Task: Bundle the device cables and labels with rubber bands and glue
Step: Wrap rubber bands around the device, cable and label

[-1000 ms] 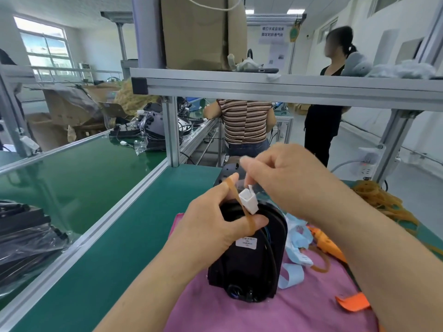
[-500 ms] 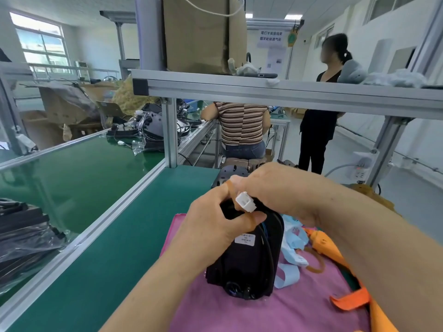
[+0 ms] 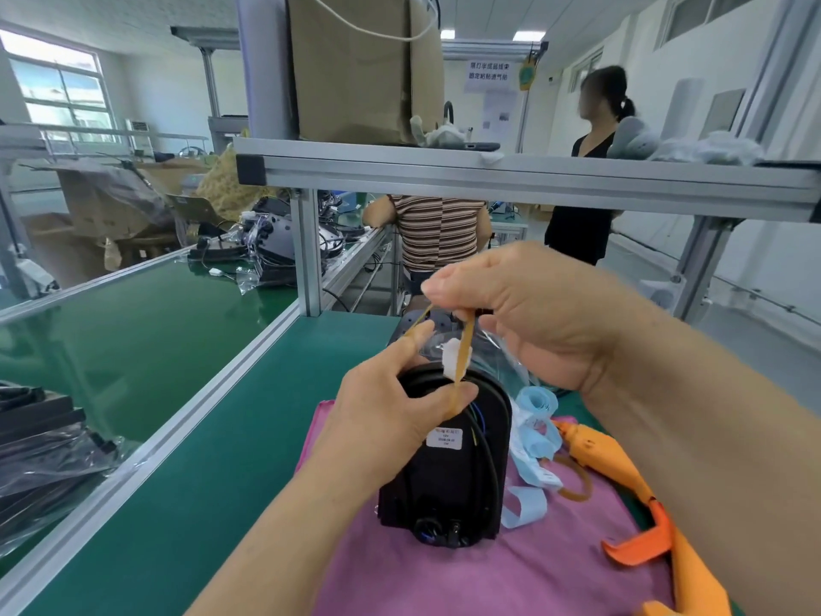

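A black device (image 3: pixel 448 477) with dark cables and a white sticker stands on a pink cloth (image 3: pixel 488 575). My left hand (image 3: pixel 391 415) grips the device's top and its coiled cable, with a tan rubber band (image 3: pixel 462 353) looped over thumb and forefinger. A white connector (image 3: pixel 453 364) sticks up behind the band. My right hand (image 3: pixel 533 313) pinches the band's upper end and stretches it upward above the device.
Blue label strips (image 3: pixel 533 433) and a loose rubber band (image 3: pixel 577 482) lie right of the device. An orange glue gun (image 3: pixel 622 482) rests on the cloth at the right. An aluminium shelf rail (image 3: pixel 488 175) crosses overhead. Bagged black parts (image 3: pixel 40 446) sit left. Two people stand behind.
My right hand has risen from the device top, pulling the rubber band up into a long stretched loop. The left hand keeps its hold on the device.
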Motion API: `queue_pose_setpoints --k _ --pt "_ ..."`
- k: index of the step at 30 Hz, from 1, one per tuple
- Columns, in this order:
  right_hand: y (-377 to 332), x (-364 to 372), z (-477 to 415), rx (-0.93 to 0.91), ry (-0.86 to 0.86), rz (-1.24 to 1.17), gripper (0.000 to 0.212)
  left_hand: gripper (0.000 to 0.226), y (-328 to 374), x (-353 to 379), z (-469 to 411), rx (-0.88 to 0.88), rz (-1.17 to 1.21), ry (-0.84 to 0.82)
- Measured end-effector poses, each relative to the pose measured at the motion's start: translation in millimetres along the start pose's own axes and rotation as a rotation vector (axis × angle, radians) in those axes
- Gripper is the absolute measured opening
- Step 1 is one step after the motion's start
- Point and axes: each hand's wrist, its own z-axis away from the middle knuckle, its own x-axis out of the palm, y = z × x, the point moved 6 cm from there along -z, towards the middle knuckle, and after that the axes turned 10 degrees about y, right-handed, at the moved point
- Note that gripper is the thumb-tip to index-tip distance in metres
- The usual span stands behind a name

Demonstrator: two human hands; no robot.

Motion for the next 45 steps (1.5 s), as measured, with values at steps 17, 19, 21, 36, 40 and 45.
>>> queue_pose_setpoints --k 17,19,21,36,40,45 --pt "122.0 -64.9 -6.9 0.450 0.284 -0.079 0.017 0.021 8.3 11.5 -0.8 0.153 -0.085 -0.001" --pt "134.0 -59.5 -3.4 0.504 0.267 -0.090 0.017 0.026 7.1 11.3 -1.7 0.149 -0.090 -0.003" --pt "144.2 -51.1 4.8 0.552 0.228 -0.128 0.012 0.033 5.9 11.1 -2.6 0.140 -0.090 -0.002" --pt "128.5 -54.3 24.9 0.165 0.378 0.265 0.038 0.037 -2.8 11.0 -8.3 0.101 -0.095 0.014" --pt "98.0 -32.8 22.3 -0.074 0.234 0.147 0.046 0.042 -6.1 11.6 -10.0 0.117 -0.078 0.022" --pt "106.1 -1.4 24.7 -0.101 0.032 0.085 0.057 0.042 -8.6 2.6 -17.0 0.144 0.045 -0.092"
